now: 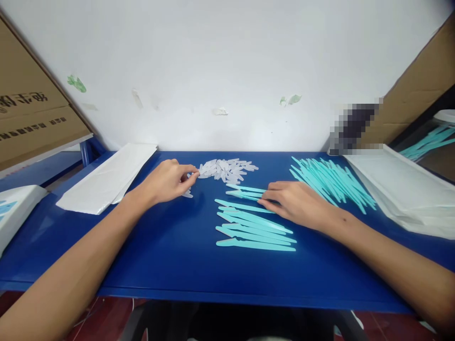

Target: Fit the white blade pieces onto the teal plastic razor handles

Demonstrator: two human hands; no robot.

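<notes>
My left hand (170, 180) is closed in a pinch, thumb and index fingertip together at the left edge of a heap of small translucent white blade caps (227, 169). A cap seems to be between those fingertips, though they mostly hide it. A few more caps lie under that hand. To the right, my right hand (289, 201) has its fingers closed on the handle of a turquoise eyebrow razor (245, 194), its head pointing left. Another razor lies just beyond it. Nearer me, several eyebrow razors (256, 232) lie roughly side by side, heads to the left.
A larger pile of turquoise razors (334, 182) lies at the right rear. White plastic bags (110, 177) rest on the left, and more bags (401, 189) on the right. Cardboard boxes (35, 94) flank the blue table (170, 265), which meets a white wall.
</notes>
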